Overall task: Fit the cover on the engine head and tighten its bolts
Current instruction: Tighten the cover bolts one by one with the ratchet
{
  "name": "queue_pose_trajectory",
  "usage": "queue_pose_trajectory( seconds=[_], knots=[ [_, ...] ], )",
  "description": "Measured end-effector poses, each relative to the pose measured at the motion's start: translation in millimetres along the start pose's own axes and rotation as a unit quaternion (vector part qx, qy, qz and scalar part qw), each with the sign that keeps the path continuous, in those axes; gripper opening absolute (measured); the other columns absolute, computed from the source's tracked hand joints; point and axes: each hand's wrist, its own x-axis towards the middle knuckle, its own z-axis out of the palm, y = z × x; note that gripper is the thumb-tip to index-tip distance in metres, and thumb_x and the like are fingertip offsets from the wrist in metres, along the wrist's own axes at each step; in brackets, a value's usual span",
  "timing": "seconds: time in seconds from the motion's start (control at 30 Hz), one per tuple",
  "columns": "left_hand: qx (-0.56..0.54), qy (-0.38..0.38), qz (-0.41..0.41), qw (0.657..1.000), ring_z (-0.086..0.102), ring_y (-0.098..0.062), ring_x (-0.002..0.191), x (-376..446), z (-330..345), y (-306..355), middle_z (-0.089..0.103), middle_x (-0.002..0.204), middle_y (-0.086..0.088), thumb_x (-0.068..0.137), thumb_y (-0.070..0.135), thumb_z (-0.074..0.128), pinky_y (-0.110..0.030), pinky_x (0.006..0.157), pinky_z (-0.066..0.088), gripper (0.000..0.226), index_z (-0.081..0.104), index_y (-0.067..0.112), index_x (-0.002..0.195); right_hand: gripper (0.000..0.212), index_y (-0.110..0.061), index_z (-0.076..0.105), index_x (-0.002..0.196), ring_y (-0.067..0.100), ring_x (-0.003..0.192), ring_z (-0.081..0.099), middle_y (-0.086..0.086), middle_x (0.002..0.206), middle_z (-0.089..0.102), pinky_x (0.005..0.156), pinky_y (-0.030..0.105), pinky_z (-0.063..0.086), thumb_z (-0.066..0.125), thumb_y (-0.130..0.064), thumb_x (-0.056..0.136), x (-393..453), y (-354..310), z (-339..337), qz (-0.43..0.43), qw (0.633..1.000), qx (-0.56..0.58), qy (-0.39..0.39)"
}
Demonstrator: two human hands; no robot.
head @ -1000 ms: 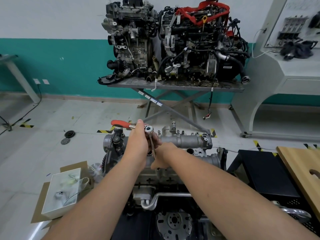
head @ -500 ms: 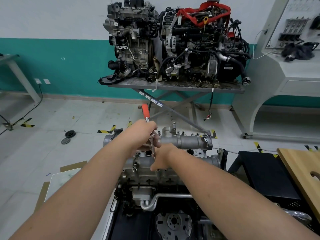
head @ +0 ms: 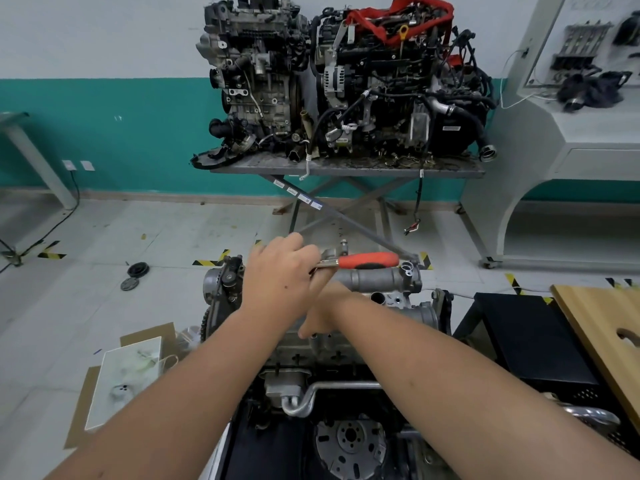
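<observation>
My left hand grips the head end of the ratchet wrench; its red handle points right, lying level above the grey cover. My right hand sits below the left, fingers curled near the tool's shaft, though I cannot tell whether it holds anything. The cover rests on top of the engine head, directly in front of me. Two more engines stand on the far bench.
</observation>
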Motion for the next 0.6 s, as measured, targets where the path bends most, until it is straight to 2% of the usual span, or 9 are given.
queue_pose_trajectory(
  seconds=[0.1, 0.17, 0.23, 0.47, 0.57, 0.6],
  knots=[
    [0.004, 0.024, -0.005, 1.0, 0.032, -0.016, 0.063, -5.8, 6.3, 0.4, 0.047, 0.069, -0.001, 0.087, 0.056, 0.055, -0.032, 0.062, 0.024, 0.044, 0.031, 0.025, 0.066, 0.051, -0.015, 0.055, 0.132, 0.024, 0.121, 0.05, 0.003, 0.132, 0.057, 0.092, 0.034, 0.039, 0.065, -0.041, 0.089, 4.9, 1.7, 3.1, -0.003, 1.0, -0.028, 0.013],
    [0.003, 0.035, -0.011, 0.999, 0.033, -0.017, 0.063, -6.1, 7.4, 1.9, 0.048, 0.07, -0.001, 0.087, 0.062, 0.054, -0.032, 0.063, 0.024, 0.05, 0.034, 0.023, 0.063, 0.05, -0.016, 0.057, 0.13, 0.024, 0.116, 0.053, 0.002, 0.13, 0.059, 0.089, 0.033, 0.042, 0.067, -0.04, 0.088, 7.1, 2.8, 6.7, 0.0, 1.0, -0.014, 0.016],
    [-0.011, 0.041, -0.021, 0.999, 0.034, -0.018, 0.062, -5.9, 8.5, 2.7, 0.048, 0.07, -0.002, 0.086, 0.063, 0.054, -0.032, 0.063, 0.025, 0.052, 0.037, 0.021, 0.061, 0.049, -0.017, 0.059, 0.129, 0.024, 0.114, 0.054, 0.002, 0.126, 0.06, 0.094, 0.037, 0.046, 0.068, -0.04, 0.087, 7.5, 3.4, 8.0, 0.005, 1.0, -0.009, 0.017],
    [-0.038, 0.014, -0.068, 0.997, 0.032, -0.019, 0.059, -4.8, 9.1, 5.3, 0.039, 0.07, 0.002, 0.084, 0.055, 0.062, -0.034, 0.061, 0.025, 0.05, 0.032, 0.02, 0.062, 0.039, -0.017, 0.063, 0.117, 0.021, 0.103, 0.055, 0.0, 0.111, 0.063, 0.084, 0.034, 0.044, 0.066, -0.041, 0.086, 7.9, 3.7, 5.7, 0.007, 1.0, -0.019, 0.01],
    [-0.034, 0.034, -0.063, 0.997, 0.038, -0.021, 0.06, -3.2, 6.6, 4.1, 0.044, 0.072, 0.0, 0.084, 0.052, 0.054, -0.034, 0.062, 0.027, 0.045, 0.039, 0.018, 0.059, 0.027, -0.017, 0.061, 0.103, 0.02, 0.098, 0.056, -0.002, 0.099, 0.062, 0.083, 0.034, 0.046, 0.066, -0.038, 0.086, 9.1, 4.3, 6.6, 0.003, 0.999, -0.033, 0.008],
    [-0.03, 0.038, -0.07, 0.996, 0.042, -0.023, 0.062, -5.4, 7.2, 2.2, 0.048, 0.074, -0.003, 0.085, 0.05, 0.054, -0.035, 0.063, 0.03, 0.046, 0.045, 0.013, 0.059, 0.027, -0.017, 0.06, 0.104, 0.022, 0.1, 0.058, 0.0, 0.102, 0.063, 0.086, 0.034, 0.048, 0.065, -0.036, 0.086, 9.9, 5.3, 10.1, -0.018, 0.998, -0.055, 0.016]
  ],
)
